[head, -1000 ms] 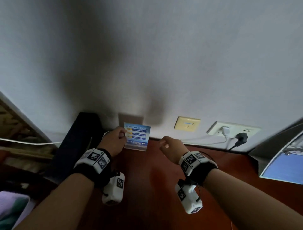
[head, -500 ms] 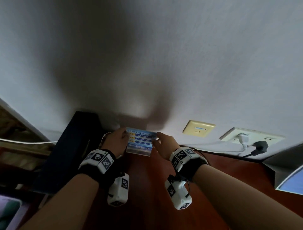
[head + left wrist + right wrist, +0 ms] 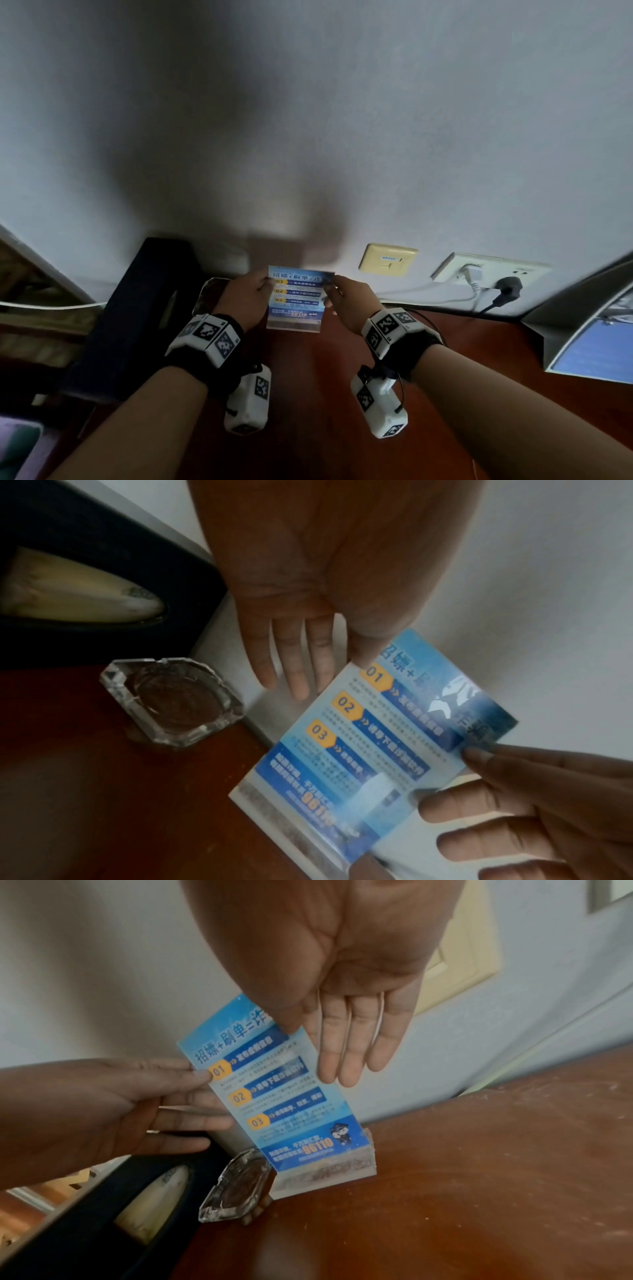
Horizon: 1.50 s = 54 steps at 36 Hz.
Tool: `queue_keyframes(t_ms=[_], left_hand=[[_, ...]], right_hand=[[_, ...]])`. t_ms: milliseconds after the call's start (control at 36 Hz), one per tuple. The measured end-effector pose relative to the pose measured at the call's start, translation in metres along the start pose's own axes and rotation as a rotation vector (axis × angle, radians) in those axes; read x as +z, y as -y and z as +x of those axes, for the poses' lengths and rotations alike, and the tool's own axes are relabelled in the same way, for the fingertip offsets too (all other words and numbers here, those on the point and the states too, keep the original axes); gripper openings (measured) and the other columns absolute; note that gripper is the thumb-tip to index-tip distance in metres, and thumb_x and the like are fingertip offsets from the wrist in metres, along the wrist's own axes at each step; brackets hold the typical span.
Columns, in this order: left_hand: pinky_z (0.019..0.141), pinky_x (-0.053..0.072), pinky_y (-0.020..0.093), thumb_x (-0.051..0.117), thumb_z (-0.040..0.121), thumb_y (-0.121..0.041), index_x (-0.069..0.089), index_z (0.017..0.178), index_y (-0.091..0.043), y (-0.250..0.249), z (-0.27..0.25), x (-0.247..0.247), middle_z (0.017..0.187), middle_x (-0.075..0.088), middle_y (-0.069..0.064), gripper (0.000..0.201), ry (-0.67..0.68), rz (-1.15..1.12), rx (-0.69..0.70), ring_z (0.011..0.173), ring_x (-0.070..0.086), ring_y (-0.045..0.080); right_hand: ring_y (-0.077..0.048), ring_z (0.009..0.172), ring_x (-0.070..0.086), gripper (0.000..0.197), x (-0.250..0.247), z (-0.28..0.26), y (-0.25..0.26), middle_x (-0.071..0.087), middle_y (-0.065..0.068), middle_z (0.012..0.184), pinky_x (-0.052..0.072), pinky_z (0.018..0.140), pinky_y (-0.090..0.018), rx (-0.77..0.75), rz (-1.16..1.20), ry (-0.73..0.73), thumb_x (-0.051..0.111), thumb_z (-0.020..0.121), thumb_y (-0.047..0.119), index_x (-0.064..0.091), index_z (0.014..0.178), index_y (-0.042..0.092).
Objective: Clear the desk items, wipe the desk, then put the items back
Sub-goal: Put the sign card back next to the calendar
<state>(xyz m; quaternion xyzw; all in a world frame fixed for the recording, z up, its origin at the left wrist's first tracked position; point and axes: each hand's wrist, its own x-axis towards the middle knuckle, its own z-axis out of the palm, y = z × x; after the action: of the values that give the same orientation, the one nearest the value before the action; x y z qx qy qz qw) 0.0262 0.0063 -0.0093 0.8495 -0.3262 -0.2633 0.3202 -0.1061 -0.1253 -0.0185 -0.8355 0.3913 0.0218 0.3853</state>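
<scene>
A blue printed sign point(image 3: 296, 301) in a clear acrylic stand is upright at the back of the red-brown desk point(image 3: 308, 394), close to the wall. Its base point(image 3: 325, 1175) rests on the desk beside a glass ashtray point(image 3: 236, 1185). My left hand point(image 3: 246, 298) pinches the sign's left edge, thumb in front and fingers behind, as the left wrist view point(image 3: 329, 669) shows. My right hand point(image 3: 349, 305) pinches the upper right edge the same way, seen in the right wrist view point(image 3: 322, 1047).
A black tissue box point(image 3: 137, 315) stands left of the ashtray point(image 3: 209, 294). On the wall are a cream socket plate point(image 3: 388, 260) and a white power outlet point(image 3: 489, 274) with plugs and cables. A screen point(image 3: 589, 335) sits at the right edge.
My right hand has moved left from mid-air and taken hold of the sign's right edge. The left hand has kept its hold on the left edge throughout.
</scene>
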Motion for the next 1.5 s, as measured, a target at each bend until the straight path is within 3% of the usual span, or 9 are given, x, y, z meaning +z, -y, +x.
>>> queue_keyframes(t_ms=[167,389,528,694,833,1028,1222,1361,1500], left_hand=[[0.086,0.049,0.037,0.041,0.098,-0.024,0.058,0.1,-0.008,-0.018,-0.013,0.016,0.096,0.068,0.01,0.023,0.034,0.035,0.073,0.092,0.063,0.025],[0.079,0.049,0.04,0.041,0.097,-0.025,0.057,0.097,-0.007,-0.062,-0.045,0.06,0.089,0.068,0.013,0.024,0.09,0.068,0.169,0.084,0.063,0.028],[0.069,0.042,0.034,0.042,0.098,-0.022,0.053,0.087,-0.005,-0.096,-0.06,0.1,0.08,0.064,0.014,0.024,0.115,0.08,0.201,0.075,0.06,0.027],[0.083,0.049,0.038,0.039,0.098,-0.025,0.059,0.101,-0.008,-0.131,-0.069,0.153,0.091,0.068,0.009,0.026,0.165,0.089,0.214,0.083,0.063,0.023],[0.08,0.048,0.042,0.039,0.098,-0.027,0.052,0.089,-0.005,-0.156,-0.067,0.201,0.089,0.067,0.015,0.028,0.2,0.054,0.215,0.086,0.065,0.027],[0.084,0.051,0.043,0.039,0.099,-0.029,0.056,0.094,-0.011,-0.189,-0.059,0.255,0.096,0.07,0.009,0.025,0.243,0.002,0.23,0.09,0.067,0.023],[0.085,0.05,0.039,0.037,0.1,-0.028,0.059,0.11,-0.006,-0.217,-0.048,0.287,0.1,0.068,0.013,0.033,0.188,0.022,0.253,0.093,0.065,0.024],[0.082,0.051,0.04,0.035,0.1,-0.028,0.058,0.106,-0.006,-0.228,-0.038,0.3,0.096,0.068,0.014,0.031,0.18,0.067,0.285,0.091,0.065,0.024],[0.08,0.052,0.042,0.036,0.1,-0.027,0.057,0.1,-0.007,-0.231,-0.029,0.314,0.094,0.068,0.014,0.029,0.166,0.055,0.296,0.089,0.065,0.026]], right_hand=[[-0.026,0.094,0.065,0.03,-0.027,-0.032,-0.017,0.071,-0.01,0.101,0.05,0.09,-0.037,-0.008,0.013,-0.047,0.039,0.1,0.025,0.059,0.115,0.008],[-0.025,0.092,0.065,0.029,-0.064,-0.076,-0.067,0.07,-0.01,0.102,0.05,0.088,-0.037,0.027,0.039,-0.084,0.038,0.099,0.021,0.06,0.114,0.009],[-0.023,0.089,0.065,0.028,-0.087,-0.099,-0.111,0.07,-0.008,0.099,0.051,0.088,-0.038,0.061,0.055,-0.114,0.038,0.099,0.023,0.061,0.108,0.01],[-0.014,0.08,0.061,0.027,-0.117,-0.121,-0.168,0.067,-0.002,0.089,0.052,0.087,-0.035,0.102,0.113,-0.154,0.041,0.098,0.022,0.063,0.113,0.016],[-0.015,0.083,0.061,0.028,-0.144,-0.133,-0.211,0.066,-0.002,0.093,0.052,0.085,-0.033,0.139,0.117,-0.166,0.039,0.099,0.022,0.062,0.113,0.014],[-0.019,0.083,0.062,0.022,-0.178,-0.135,-0.26,0.067,-0.005,0.096,0.052,0.083,-0.034,0.198,0.109,-0.192,0.038,0.1,0.027,0.058,0.104,0.019],[-0.029,0.09,0.064,0.029,-0.199,-0.128,-0.291,0.068,-0.012,0.103,0.052,0.085,-0.039,0.229,0.136,-0.231,0.039,0.1,0.027,0.06,0.111,0.01],[-0.023,0.081,0.058,0.027,-0.209,-0.119,-0.305,0.067,-0.012,0.101,0.048,0.08,-0.034,0.234,0.223,-0.244,0.039,0.1,0.021,0.06,0.116,0.014],[-0.023,0.085,0.057,0.03,-0.216,-0.114,-0.314,0.066,-0.012,0.107,0.044,0.081,-0.031,0.223,0.209,-0.241,0.037,0.1,0.017,0.058,0.122,0.012]])
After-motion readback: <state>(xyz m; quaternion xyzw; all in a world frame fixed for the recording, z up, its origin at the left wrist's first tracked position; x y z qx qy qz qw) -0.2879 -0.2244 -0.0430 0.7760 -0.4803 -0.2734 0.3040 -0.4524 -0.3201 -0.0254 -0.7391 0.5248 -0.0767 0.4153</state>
